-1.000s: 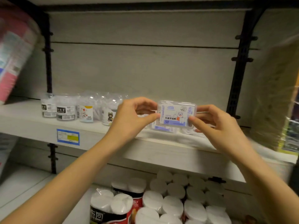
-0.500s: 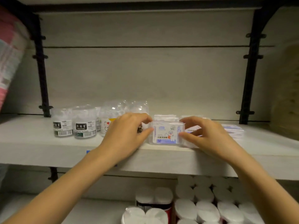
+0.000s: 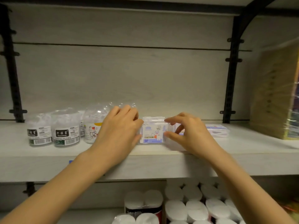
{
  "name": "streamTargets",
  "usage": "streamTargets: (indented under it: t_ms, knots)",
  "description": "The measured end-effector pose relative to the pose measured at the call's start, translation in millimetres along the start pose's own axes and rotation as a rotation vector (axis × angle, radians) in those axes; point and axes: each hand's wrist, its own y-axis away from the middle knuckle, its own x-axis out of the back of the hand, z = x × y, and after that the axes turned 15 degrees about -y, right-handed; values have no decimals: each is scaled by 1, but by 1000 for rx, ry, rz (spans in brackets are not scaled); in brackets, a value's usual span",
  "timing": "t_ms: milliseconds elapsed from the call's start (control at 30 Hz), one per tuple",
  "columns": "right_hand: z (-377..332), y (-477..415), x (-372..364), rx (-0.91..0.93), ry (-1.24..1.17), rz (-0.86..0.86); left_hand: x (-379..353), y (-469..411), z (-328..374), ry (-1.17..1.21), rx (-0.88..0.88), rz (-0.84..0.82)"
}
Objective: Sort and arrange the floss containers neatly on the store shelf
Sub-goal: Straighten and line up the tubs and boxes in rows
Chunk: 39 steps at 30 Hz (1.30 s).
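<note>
A clear rectangular floss box [image 3: 152, 135] with a blue-and-white label stands upright near the front of the white shelf [image 3: 48, 165], with more such boxes right behind it. My left hand [image 3: 119, 131] lies against its left side; the thumb touches the box and the fingers reach over the clear jars behind. My right hand [image 3: 191, 135] pinches the box's right edge between thumb and forefinger. Two black-labelled floss jars [image 3: 67, 133] and a cat-labelled jar [image 3: 91, 130] stand to the left. Another floss box [image 3: 217, 130] lies flat at the right.
Black metal uprights [image 3: 231, 70] frame the shelf's back panel. A tall yellowish wrapped pack [image 3: 275, 94] stands at the shelf's right end. Packs of white paper rolls [image 3: 186, 207] fill the lower shelf under my hands.
The floss box came down from mid-air and now stands on the shelf. My left fingers have opened and reached over the jars, while my right hand keeps its pinch.
</note>
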Motion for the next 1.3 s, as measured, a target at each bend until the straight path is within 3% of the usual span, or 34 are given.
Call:
streamTargets:
  t_ms: [133, 300, 400, 533, 767, 867, 967, 1033, 1167, 1300]
  knots:
    - [11, 16, 29, -3, -78, 46, 13, -7, 9, 247, 92, 26]
    - [56, 21, 100, -167, -26, -4, 26, -36, 53, 739, 137, -132]
    - [88, 15, 125, -280, 23, -76, 22, -54, 86, 744, 161, -183]
    - [125, -8, 133, -426, 69, -321, 12, -80, 119, 717, 223, -286]
    - [137, -34, 125, -489, 68, -609, 8, -102, 144, 721, 377, -361]
    - [132, -28, 129, -413, 130, -577, 9, -102, 147, 723, 409, -351]
    - [127, -10, 143, -182, 171, -357, 17, -103, 147, 735, 436, -281]
    - [125, 10, 150, 9, 32, -238, 23, -103, 147, 794, 459, -256]
    - [117, 47, 153, 275, -44, -105, 36, -98, 149, 1184, 442, -387]
    - [111, 60, 150, 343, -80, -68, 39, -91, 151, 1398, 434, -400]
